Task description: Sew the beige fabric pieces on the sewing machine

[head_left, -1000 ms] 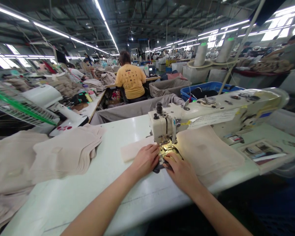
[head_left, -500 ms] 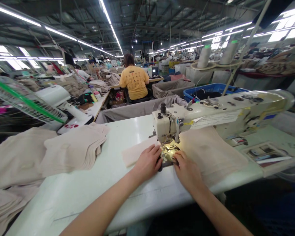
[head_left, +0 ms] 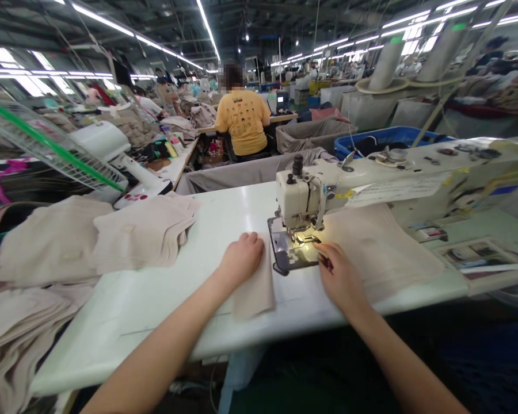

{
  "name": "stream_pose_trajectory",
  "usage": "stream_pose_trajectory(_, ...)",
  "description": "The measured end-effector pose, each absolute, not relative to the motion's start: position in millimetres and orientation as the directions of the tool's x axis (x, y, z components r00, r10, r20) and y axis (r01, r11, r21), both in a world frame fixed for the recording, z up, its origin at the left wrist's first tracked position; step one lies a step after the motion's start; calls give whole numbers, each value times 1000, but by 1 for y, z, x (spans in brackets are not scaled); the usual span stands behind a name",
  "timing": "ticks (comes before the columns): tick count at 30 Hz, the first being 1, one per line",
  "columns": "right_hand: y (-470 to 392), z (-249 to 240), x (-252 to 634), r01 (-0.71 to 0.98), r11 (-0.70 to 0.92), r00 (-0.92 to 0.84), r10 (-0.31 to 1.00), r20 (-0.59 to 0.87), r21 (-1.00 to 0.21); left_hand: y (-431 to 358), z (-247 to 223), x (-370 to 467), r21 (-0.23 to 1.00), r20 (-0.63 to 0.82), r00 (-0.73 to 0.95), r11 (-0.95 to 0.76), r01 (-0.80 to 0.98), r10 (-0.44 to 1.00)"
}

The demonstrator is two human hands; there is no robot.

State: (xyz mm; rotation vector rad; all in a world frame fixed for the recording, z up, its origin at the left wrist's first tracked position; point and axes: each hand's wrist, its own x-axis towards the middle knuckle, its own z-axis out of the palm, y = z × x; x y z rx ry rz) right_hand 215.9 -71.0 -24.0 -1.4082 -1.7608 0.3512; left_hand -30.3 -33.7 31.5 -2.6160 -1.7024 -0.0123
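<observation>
Fabric pieces (head_left: 142,233) lie stacked on the left of the pale table (head_left: 155,296). Next, the left hand (head_left: 242,259) rests, fingers curled, over the far end of a beige strip (head_left: 254,294); whether it grips cannot be told. Past the sewing machine's metal plate (head_left: 280,244), the right hand (head_left: 343,282) pinches a small dark object (head_left: 327,263), beside a beige panel (head_left: 386,253).

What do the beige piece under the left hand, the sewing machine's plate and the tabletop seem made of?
Beige piece: it looks like fabric, matte, with soft edges and no shine; fibre and weave unclear.
Plate: probably metal, smooth, with bright glints.
Tabletop: perhaps laminate or painted board, pale and glossy, since a bright light streak shows on it.
</observation>
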Motion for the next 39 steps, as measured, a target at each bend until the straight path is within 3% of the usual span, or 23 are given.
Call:
stream_pose_trajectory(2, -74, -25, 219, 621, 365, -50, 902, 429, -694, -41, 33, -31, -134, -31, 212, -214, 967, 977)
stream_pose_trajectory(5, -79, -23, 223, 562, 416, -142, 900, 412, -715, -53, 37, -28, -189, -82, 94, -108, 976, 992)
stream_pose_trajectory(10, -85, -18, 227, 554, 448, -278, 894, 351, -702, -60, 42, -25, -199, -103, 50, -69, 978, 993)
stream_pose_trajectory(15, -91, -13, 229, 639, 486, -420, 870, 260, -596, -60, 43, -24, -198, -104, 30, -50, 979, 994)
stream_pose_trajectory(25, -98, -7, 229, 708, 469, -479, 868, 128, -528, -64, 39, -25, -182, -99, -11, -8, 983, 995)
stream_pose_trajectory(30, -104, -9, 229, 752, 523, -520, 845, 126, -402, -65, 39, -26, -170, -93, -22, 6, 985, 995)
stream_pose_trajectory(33, -107, -11, 228, 763, 536, -526, 840, 134, -361, -69, 36, -19, -145, -43, 136, -141, 979, 990)
stream_pose_trajectory(37, -108, -13, 227, 761, 541, -529, 837, 140, -358, -74, 23, 0, -56, 85, 660, -657, 752, 747)
stream_pose_trajectory(39, -106, -14, 226, 761, 539, -532, 837, 128, -361, -74, 14, 10, -34, 146, 700, -703, 710, 699)
